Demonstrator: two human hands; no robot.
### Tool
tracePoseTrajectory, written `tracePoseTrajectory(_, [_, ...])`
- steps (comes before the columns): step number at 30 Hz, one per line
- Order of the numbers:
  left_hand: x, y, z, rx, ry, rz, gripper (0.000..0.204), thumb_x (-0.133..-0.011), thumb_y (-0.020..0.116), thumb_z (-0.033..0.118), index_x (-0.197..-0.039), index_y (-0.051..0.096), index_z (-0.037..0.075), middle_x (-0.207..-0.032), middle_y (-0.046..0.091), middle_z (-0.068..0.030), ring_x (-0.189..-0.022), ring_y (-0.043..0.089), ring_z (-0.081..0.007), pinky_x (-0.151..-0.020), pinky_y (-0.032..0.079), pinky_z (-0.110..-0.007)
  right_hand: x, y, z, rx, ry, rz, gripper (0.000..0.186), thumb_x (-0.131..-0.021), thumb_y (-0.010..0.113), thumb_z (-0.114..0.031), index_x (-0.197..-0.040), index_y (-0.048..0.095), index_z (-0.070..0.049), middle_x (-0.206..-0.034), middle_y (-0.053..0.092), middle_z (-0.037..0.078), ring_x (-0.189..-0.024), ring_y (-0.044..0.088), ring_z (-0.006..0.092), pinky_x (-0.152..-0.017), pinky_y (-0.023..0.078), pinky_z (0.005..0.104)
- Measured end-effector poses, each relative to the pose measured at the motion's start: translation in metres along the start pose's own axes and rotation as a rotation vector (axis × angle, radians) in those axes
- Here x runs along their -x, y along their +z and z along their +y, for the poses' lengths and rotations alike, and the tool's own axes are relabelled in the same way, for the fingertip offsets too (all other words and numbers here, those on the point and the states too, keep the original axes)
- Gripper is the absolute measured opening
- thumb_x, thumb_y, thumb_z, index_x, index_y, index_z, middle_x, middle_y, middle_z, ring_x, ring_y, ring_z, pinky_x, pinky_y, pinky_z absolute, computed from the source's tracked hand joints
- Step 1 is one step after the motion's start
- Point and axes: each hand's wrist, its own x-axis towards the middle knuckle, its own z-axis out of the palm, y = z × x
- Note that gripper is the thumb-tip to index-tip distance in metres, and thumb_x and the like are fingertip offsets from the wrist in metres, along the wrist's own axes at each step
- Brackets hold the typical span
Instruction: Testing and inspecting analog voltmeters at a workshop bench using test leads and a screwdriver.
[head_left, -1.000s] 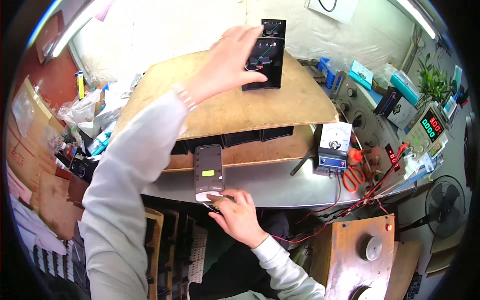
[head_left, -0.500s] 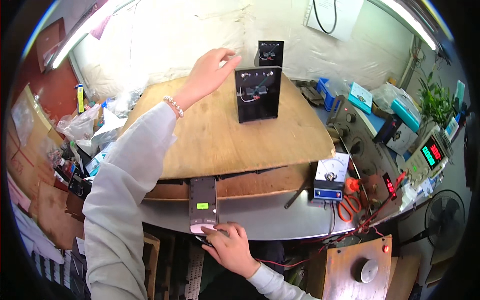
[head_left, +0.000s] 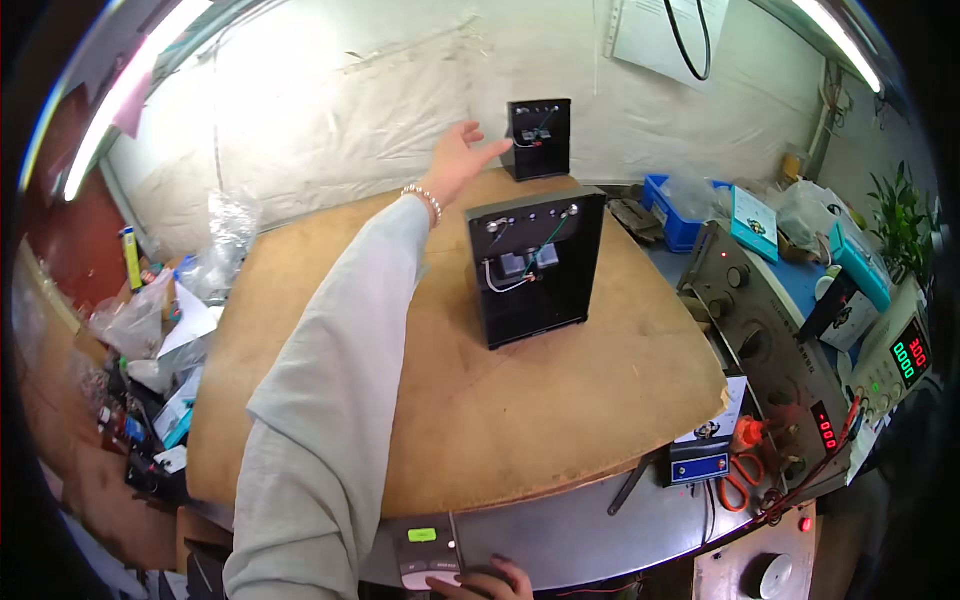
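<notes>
My left hand (head_left: 465, 160) is raised with fingers apart and holds nothing, just left of the small rear black panel (head_left: 540, 135), which has wiring and terminals. A nearer black panel (head_left: 560, 295) with similar wiring stands upright on the worn wooden board (head_left: 530, 420), right of my forearm. At the lower edge, my right hand (head_left: 482, 585) is partly cut off, its spread fingertips on the grey device (head_left: 427, 560) with a green label, lying on the metal bench edge.
At right are an analogue meter (head_left: 700, 460), orange scissors (head_left: 740, 490), a large steel instrument (head_left: 750, 340), a power supply (head_left: 895, 355) and a blue bin (head_left: 685, 230). Bags and papers (head_left: 150, 310) crowd the left. A metal box (head_left: 750, 570) sits below right.
My left hand has moved away from the nearer panel toward the rear one. The view has tilted upward, so the right hand and grey device now sit at the lower edge.
</notes>
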Motion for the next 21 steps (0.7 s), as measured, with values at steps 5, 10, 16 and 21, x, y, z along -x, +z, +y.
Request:
tracePoseTrajectory(5, [-0.037, 0.027, -0.018, 0.062, 0.107, 0.057, 0.072, -0.081, 0.078, 0.028, -0.135, 0.050, -0.010, -0.127, 0.063, -0.0232, -0.114, 0.064, -0.0266, -0.092, 0.052, -0.035, -0.003, -0.001, -0.005, -0.089, 0.114, 0.032, 0.036, -0.080, 0.071, -0.034, -0.114, 0.072, -0.025, -0.112, 0.067, -0.008, -0.103, 0.056, 0.0143, -0.104, 0.037, 0.0467])
tracePoseTrajectory(10, [-0.036, 0.024, -0.005, -0.052, 0.057, -0.045, 0.064, -0.080, 0.076, 0.027, -0.135, 0.056, 0.001, -0.124, 0.065, -0.0223, -0.102, 0.069, -0.0276, -0.091, 0.052, -0.034, -0.005, -0.007, 0.004, -0.114, 0.083, -0.022, 0.041, -0.078, 0.071, -0.031, -0.117, 0.072, -0.020, -0.108, 0.064, -0.005, -0.106, 0.055, 0.0160, -0.104, 0.036, 0.0461])
tracePoseTrajectory(16, [-0.043, 0.022, 0.009, -0.259, 0.264, 0.188, 0.072, -0.078, 0.078, 0.038, -0.136, 0.054, 0.003, -0.133, 0.060, -0.0195, -0.102, 0.069, -0.0260, -0.086, 0.053, -0.035, -0.010, -0.009, 0.002, 0.020, -0.020, 0.018, 0.042, -0.072, 0.076, -0.037, -0.113, 0.072, -0.026, -0.108, 0.063, -0.005, -0.107, 0.055, 0.0168, -0.104, 0.037, 0.0495])
tracePoseTrajectory(21, [-0.051, 0.012, 0.003, -0.231, 0.278, 0.049, 0.053, -0.082, 0.076, 0.036, -0.121, 0.065, 0.002, -0.108, 0.072, -0.0167, -0.093, 0.071, -0.0237, -0.081, 0.054, -0.034, -0.001, 0.012, -0.001, -0.106, 0.124, 0.141, 0.036, -0.073, 0.076, -0.038, -0.108, 0.072, -0.028, -0.104, 0.063, -0.004, -0.102, 0.058, 0.0179, -0.101, 0.041, 0.0513])
